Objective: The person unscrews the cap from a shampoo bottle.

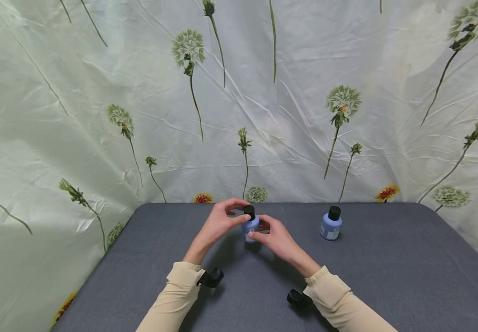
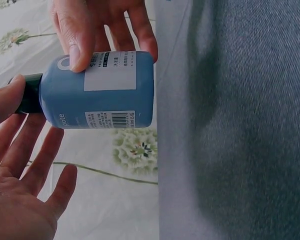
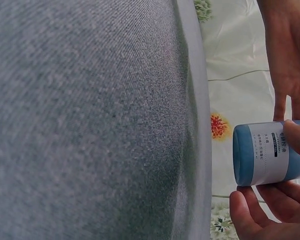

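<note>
A small blue bottle (image 1: 250, 227) with a black cap (image 1: 249, 211) is held above the grey table (image 1: 139, 258) between both hands. My right hand (image 1: 259, 231) grips its body, thumb on the white label (image 2: 110, 70) and fingers under it (image 3: 262, 207). My left hand (image 1: 240, 211) curls about the cap, its thumb (image 2: 5, 100) touching the cap (image 2: 31, 93) and its fingers lying beside the bottle's shoulder. In the right wrist view the bottle's base (image 3: 247, 156) points at the table's far edge.
A second blue bottle (image 1: 331, 224) with a black cap stands upright on the table to the right of the hands. A pale cloth printed with dandelions (image 1: 239, 115) hangs behind and along both sides of the table.
</note>
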Motion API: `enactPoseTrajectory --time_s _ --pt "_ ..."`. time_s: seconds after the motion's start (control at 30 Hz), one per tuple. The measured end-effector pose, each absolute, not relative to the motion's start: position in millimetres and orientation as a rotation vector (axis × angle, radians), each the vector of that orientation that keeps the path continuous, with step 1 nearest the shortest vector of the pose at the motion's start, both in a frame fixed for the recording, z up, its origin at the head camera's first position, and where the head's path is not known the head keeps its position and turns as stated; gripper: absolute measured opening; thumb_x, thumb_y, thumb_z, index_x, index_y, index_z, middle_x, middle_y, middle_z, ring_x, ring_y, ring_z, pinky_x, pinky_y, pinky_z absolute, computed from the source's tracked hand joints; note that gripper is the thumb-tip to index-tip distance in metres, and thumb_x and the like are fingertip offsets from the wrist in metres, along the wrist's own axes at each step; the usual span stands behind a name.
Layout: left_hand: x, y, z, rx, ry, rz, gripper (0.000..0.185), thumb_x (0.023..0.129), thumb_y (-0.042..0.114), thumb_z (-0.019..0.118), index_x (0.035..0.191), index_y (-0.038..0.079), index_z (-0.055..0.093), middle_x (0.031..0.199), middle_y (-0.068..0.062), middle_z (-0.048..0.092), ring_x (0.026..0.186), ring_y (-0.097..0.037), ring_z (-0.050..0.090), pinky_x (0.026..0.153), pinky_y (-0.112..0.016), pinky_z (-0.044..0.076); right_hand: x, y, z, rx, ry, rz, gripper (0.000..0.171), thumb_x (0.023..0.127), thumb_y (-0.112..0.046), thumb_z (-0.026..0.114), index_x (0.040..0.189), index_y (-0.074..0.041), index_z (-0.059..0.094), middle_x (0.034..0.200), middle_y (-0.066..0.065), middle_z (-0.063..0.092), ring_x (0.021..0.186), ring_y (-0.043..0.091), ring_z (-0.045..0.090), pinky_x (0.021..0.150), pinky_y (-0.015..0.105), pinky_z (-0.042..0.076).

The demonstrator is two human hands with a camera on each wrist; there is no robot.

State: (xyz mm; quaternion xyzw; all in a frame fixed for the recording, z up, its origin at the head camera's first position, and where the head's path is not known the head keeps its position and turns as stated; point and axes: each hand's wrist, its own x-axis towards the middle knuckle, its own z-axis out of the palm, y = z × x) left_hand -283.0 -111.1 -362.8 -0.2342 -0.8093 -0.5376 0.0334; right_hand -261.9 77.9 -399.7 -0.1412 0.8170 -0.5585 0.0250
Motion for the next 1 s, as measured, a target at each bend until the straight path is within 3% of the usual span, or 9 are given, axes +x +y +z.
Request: enactPoseTrajectory --time_s 0.17,0.5,0.77,1.0 --pt "-267 -106 -348 -0.751 -2.477 -1.672 0.031 0.090 0.008 0.072 0.120 0.001 0.066 0.113 -0.013 0.068 0.108 -0.030 0.060 0.096 -0.055 0.042 -258 81 -398 -0.408 2.519 -1.747 0.048 0.090 -0.020 0.073 0.133 -0.006 0.057 0.116 0.007 0.064 0.110 0.026 0.059 0.085 0.042 0.052" --pt "-265 -99 -348 -0.768 -2.462 -1.714 0.031 0.090 0.008 0.072 0.120 0.001 0.066 0.112 -0.014 0.068 0.108 -0.032 0.060 0.096 -0.054 0.042 -255 87 -400 -0.394 2.529 -1.760 0.047 0.090 -0.018 0.074 0.132 -0.004 0.057 0.115 0.009 0.065 0.108 0.027 0.061 0.082 0.041 0.053" --pt "-264 -92 -354 -0.779 -2.501 -1.675 0.031 0.090 0.009 0.072 0.120 0.004 0.067 0.111 -0.010 0.069 0.105 -0.028 0.060 0.090 -0.043 0.044 -250 96 -406 -0.363 2.556 -1.728 0.048 0.089 -0.021 0.074 0.131 -0.003 0.058 0.114 0.009 0.065 0.108 0.026 0.061 0.081 0.041 0.053" --pt "-262 -84 -353 -0.807 -2.484 -1.672 0.031 0.090 0.009 0.072 0.120 0.003 0.067 0.112 -0.011 0.068 0.106 -0.028 0.061 0.091 -0.046 0.044 -246 103 -404 -0.327 2.532 -1.767 0.049 0.089 -0.021 0.075 0.132 -0.004 0.058 0.116 0.009 0.065 0.108 0.026 0.061 0.080 0.041 0.053"
